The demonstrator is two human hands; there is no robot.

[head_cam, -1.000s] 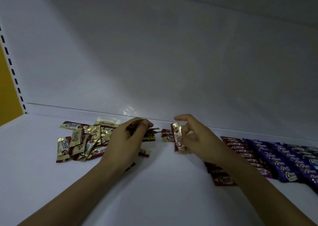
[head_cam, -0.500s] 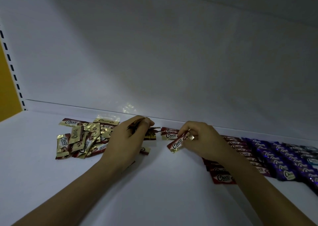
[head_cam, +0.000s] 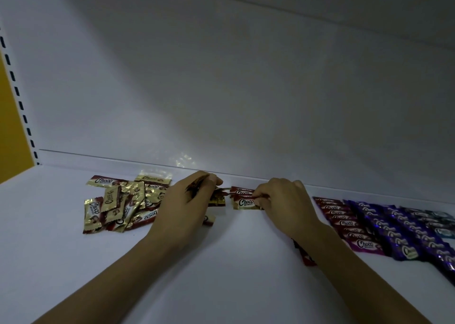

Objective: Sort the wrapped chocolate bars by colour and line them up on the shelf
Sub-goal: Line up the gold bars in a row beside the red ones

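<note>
A loose heap of gold-and-brown wrapped bars lies on the white shelf at the left. My left hand sits beside the heap and pinches a brown wrapper between thumb and fingers. My right hand pinches the end of a gold-and-brown bar lying flat on the shelf, in front of two like bars near the back edge. Rows of maroon bars, purple bars and teal bars stand lined up at the right.
The shelf's white back wall rises right behind the bars. A perforated upright and a yellow panel close the left side. A dark red bar shows under my right forearm.
My right hand turned its bar from upright to flat and lowered it onto the shelf in front of the two bars at the back. My left hand has hardly moved.
</note>
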